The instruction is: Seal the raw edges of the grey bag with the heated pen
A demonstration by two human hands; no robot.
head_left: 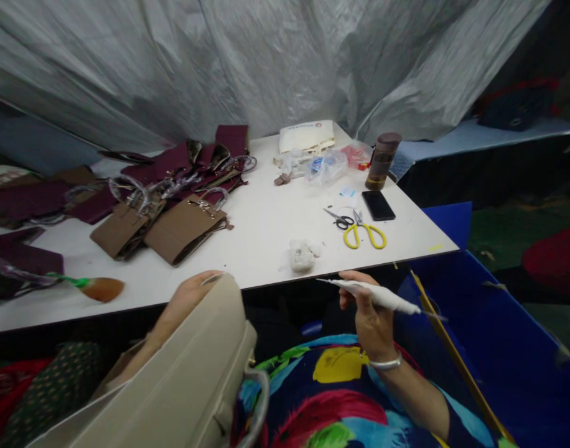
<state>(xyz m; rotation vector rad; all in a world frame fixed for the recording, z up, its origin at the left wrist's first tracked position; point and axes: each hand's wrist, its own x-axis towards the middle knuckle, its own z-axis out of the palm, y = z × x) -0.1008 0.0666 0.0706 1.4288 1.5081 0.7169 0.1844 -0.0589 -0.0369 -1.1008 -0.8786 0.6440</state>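
Note:
A cream handbag (186,367) fills the lower left, tilted, over my lap. My left hand (191,295) grips it at its far upper edge, with the fingertips partly hidden behind the bag. To the right, my right hand (371,314) is closed round a slim white wrapped tool (381,297), its thin pointed tip aimed left and a thin metal end sticking out at the right. The tool is apart from the bag. A whitish lump (302,256) lies on the table's near edge, between and beyond my hands.
The white table (261,218) carries brown handbags (185,230) and maroon ones (173,160), yellow-handled scissors (364,235), small black scissors (343,221), a phone (378,205), a bottle (383,162), plastic bags (328,167) and a brush (101,289). A blue bin (504,336) stands at right.

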